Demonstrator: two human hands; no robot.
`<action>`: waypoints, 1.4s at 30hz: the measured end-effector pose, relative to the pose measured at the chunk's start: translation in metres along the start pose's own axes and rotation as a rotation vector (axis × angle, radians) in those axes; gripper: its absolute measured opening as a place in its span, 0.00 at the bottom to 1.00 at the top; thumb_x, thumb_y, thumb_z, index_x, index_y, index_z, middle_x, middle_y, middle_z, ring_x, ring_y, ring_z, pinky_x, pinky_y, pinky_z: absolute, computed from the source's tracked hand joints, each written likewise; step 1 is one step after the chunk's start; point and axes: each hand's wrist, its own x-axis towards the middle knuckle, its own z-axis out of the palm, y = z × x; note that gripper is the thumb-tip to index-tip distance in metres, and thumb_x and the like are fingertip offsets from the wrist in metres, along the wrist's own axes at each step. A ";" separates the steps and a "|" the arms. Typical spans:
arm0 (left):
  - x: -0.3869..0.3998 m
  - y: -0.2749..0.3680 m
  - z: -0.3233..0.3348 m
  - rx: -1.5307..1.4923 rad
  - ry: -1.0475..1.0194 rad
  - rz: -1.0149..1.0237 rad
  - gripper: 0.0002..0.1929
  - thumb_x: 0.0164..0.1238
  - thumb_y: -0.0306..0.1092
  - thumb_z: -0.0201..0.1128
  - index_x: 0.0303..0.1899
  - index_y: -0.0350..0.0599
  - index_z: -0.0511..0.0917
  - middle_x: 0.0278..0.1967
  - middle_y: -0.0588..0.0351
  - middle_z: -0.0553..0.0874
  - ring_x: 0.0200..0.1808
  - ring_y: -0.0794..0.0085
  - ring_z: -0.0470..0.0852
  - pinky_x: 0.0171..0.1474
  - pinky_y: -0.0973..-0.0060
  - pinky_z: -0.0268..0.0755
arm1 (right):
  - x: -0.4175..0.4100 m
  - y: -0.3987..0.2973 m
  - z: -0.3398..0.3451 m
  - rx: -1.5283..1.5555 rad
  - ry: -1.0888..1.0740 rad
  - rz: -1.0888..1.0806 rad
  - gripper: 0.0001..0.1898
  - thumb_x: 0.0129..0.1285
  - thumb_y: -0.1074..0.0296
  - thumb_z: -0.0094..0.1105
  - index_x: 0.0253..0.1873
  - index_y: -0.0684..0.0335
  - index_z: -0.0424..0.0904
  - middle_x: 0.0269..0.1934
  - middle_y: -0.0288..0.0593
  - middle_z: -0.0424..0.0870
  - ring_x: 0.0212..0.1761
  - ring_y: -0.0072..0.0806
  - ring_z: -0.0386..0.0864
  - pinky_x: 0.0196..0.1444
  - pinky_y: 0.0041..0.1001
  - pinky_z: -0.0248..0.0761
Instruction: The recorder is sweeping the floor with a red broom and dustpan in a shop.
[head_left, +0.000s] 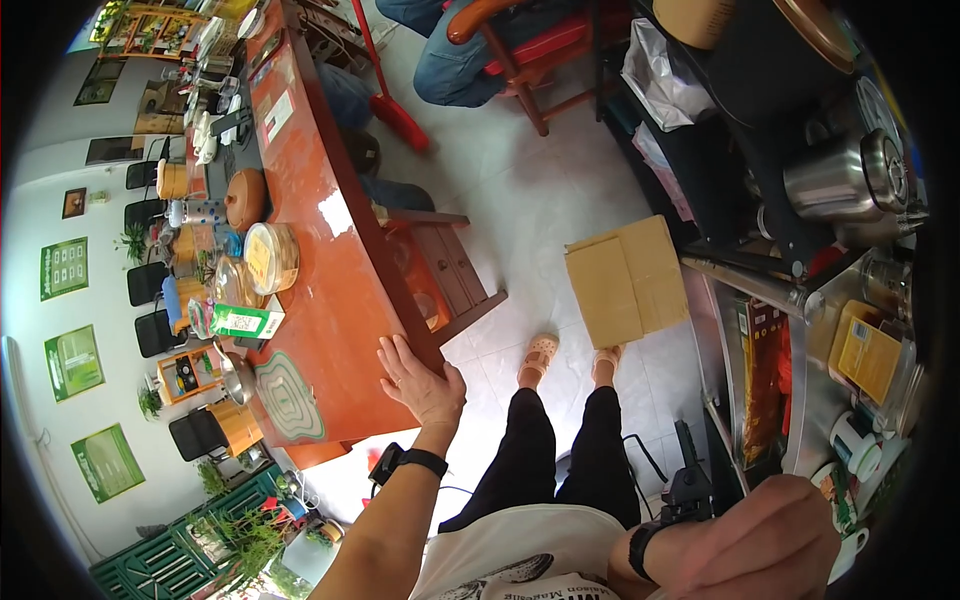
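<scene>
My left hand (425, 384) lies palm down on the near corner of a red-brown wooden table (337, 300), the thumb apart from the fingers and nothing held. My right hand (765, 532) is raised close to the camera at the lower right. Its fingers are curled, and whether anything is inside them is hidden. A folded cardboard piece (626, 277) stands or lies by my feet on the tiled floor. On the table left of my left hand are a green contour-patterned mark (291, 395), a green-and-white card with a printed code (244, 321) and a round clear tub (271, 259).
A black shelf rack along the right holds a steel vacuum jug (840, 180) and a yellow packet (870, 360). Ahead, a red broom (397, 120) and a wooden armchair (517, 60) stand near a seated person's legs (454, 71). A small metal pan (236, 375) sits at the table's left edge.
</scene>
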 end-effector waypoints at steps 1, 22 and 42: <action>0.000 0.000 0.000 0.004 -0.002 0.002 0.45 0.53 0.37 0.61 0.72 0.39 0.48 0.74 0.41 0.49 0.76 0.50 0.44 0.69 0.39 0.38 | 0.000 -0.001 0.000 0.006 0.007 0.005 0.29 0.57 0.35 0.58 0.41 0.61 0.70 0.28 0.36 0.74 0.22 0.26 0.71 0.18 0.22 0.62; -0.001 -0.001 0.002 0.029 0.020 0.029 0.46 0.52 0.37 0.62 0.72 0.39 0.47 0.74 0.41 0.49 0.76 0.49 0.45 0.68 0.40 0.41 | -0.004 -0.005 0.003 0.033 0.062 0.013 0.28 0.56 0.38 0.62 0.41 0.62 0.72 0.25 0.36 0.74 0.19 0.25 0.70 0.16 0.23 0.60; 0.000 0.000 -0.002 0.014 -0.011 -0.012 0.45 0.52 0.37 0.62 0.72 0.40 0.47 0.74 0.43 0.49 0.76 0.51 0.44 0.70 0.41 0.39 | -0.010 0.001 0.013 0.124 0.048 0.152 0.26 0.42 0.49 0.77 0.36 0.64 0.78 0.25 0.37 0.76 0.18 0.27 0.69 0.17 0.25 0.55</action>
